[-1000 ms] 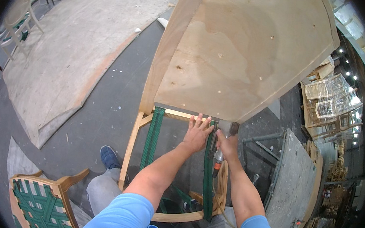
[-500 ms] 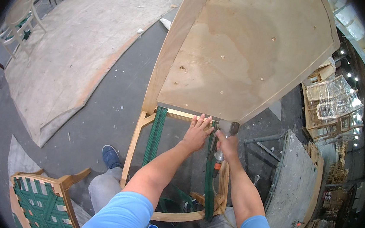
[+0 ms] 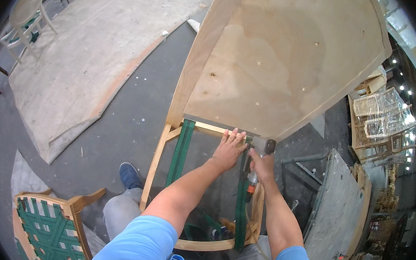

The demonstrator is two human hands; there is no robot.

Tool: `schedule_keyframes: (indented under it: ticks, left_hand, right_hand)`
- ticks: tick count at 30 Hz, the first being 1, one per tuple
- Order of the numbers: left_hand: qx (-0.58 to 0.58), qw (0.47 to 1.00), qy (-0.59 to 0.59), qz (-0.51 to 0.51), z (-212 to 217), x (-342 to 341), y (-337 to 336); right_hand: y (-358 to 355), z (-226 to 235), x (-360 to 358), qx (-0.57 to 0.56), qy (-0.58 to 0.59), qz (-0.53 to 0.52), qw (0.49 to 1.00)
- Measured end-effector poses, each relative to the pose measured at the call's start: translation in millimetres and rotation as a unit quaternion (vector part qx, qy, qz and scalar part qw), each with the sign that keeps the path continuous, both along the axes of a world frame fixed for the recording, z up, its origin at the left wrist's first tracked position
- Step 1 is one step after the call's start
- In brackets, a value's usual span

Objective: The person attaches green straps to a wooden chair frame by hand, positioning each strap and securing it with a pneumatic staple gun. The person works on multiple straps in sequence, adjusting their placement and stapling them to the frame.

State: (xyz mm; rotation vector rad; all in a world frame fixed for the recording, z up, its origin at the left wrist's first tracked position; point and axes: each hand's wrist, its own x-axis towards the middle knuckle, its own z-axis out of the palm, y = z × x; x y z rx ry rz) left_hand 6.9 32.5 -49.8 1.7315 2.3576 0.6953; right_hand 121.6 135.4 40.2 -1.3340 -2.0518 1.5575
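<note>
Two green webbing straps (image 3: 182, 152) already run front to back across the pale wooden chair frame (image 3: 154, 167) — the right one under work, the span between them unfilled. Left hand (image 3: 229, 149) pressed flat, fingers spread, on the frame's far rail; right hand (image 3: 262, 165) closed around a grey staple gun (image 3: 260, 152) beside it. No labels readable; clear plastic-wrapped chair frames (image 3: 385, 116) stacked well right of the frame.

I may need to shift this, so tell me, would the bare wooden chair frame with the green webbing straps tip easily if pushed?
The wooden chair frame probably tips backward readily: its tall plywood back panel puts weight high. It looks stiff and light, being open rails. The left hand pressing its rail suggests it shifts under the staple gun.
</note>
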Motion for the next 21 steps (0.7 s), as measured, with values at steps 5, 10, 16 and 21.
schedule_keyframes:
  ticks: [5,10,16,21]
  left_hand:
    - [0.013,1.0,0.004,0.006,2,0,1]
    - [0.016,1.0,0.008,0.008,6,0,-2]
    - [0.002,1.0,0.004,0.005,7,0,0]
    - [-0.031,0.999,-0.018,-0.009,8,-1,0]
  right_hand:
    - [5,-1,0,0.033,-0.014,0.027,0.999]
    - [7,-4,2,0.046,-0.01,0.01,0.999]
    - [9,-4,4,0.056,-0.015,-0.007,0.998]
    - [11,-5,5,0.041,-0.029,-0.033,0.998]
